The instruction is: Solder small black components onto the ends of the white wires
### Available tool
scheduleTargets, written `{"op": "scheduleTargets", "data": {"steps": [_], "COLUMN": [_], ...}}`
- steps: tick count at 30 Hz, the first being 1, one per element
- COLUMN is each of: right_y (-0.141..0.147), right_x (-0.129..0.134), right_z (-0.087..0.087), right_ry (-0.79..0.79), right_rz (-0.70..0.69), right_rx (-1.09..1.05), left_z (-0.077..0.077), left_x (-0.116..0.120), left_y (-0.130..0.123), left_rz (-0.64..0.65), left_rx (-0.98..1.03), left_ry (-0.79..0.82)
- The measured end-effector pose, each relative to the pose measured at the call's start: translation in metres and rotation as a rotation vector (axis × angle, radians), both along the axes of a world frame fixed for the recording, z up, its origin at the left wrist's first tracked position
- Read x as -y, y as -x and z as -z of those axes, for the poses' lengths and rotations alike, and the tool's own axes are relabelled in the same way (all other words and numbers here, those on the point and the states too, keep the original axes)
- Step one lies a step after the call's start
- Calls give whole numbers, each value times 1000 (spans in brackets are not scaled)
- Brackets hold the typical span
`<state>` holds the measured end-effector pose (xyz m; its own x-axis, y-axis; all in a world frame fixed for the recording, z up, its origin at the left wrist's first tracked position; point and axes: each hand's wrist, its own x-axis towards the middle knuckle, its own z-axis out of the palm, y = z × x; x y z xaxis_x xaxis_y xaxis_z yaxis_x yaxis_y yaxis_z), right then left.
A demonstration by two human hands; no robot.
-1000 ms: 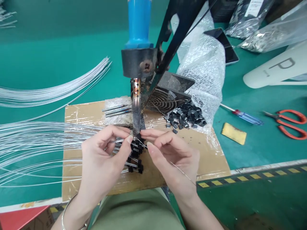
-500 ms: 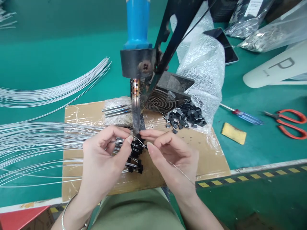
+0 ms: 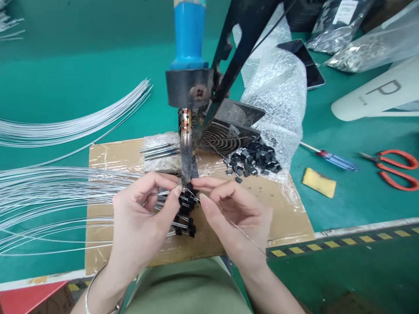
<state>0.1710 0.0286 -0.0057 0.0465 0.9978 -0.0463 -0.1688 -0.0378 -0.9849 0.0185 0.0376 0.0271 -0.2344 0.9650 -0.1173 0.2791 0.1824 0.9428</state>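
Observation:
A soldering iron (image 3: 186,155) with a blue handle is clamped upright, its tip pointing down between my hands. My left hand (image 3: 140,218) is closed in a pinch just left of the tip, on a small piece mostly hidden by the fingertips. My right hand (image 3: 240,218) pinches a thin strand of solder wire (image 3: 247,237), which runs through the fingers and across the palm. Its free end reaches towards the spot under the tip. Below the fingertips lie several black connectors (image 3: 183,229) on the ends of white wires (image 3: 65,187).
Cardboard (image 3: 278,218) covers the worktop. Loose black pieces (image 3: 253,159) are heaped beside bubble wrap (image 3: 275,91). Rightward lie a screwdriver (image 3: 337,160), yellow sponge (image 3: 319,182), red-handled scissors (image 3: 397,170) and a white cup (image 3: 373,89). Another wire bundle (image 3: 98,120) curves at the left.
Both hands keep almost the same pose at the iron's tip. The whole view has shifted very slightly.

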Motion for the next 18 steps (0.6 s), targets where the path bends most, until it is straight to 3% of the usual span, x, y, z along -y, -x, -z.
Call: {"op": "scheduleTargets", "data": {"steps": [18], "right_y": [-1], "right_x": [3], "right_z": [5], "right_ry": [-101], "right_rz": [-20], "right_rx": [56], "left_z": [3], "left_x": [-2], "left_y": [2], "left_rz": [18], "left_rx": [-33], "left_ry": [-21]}}
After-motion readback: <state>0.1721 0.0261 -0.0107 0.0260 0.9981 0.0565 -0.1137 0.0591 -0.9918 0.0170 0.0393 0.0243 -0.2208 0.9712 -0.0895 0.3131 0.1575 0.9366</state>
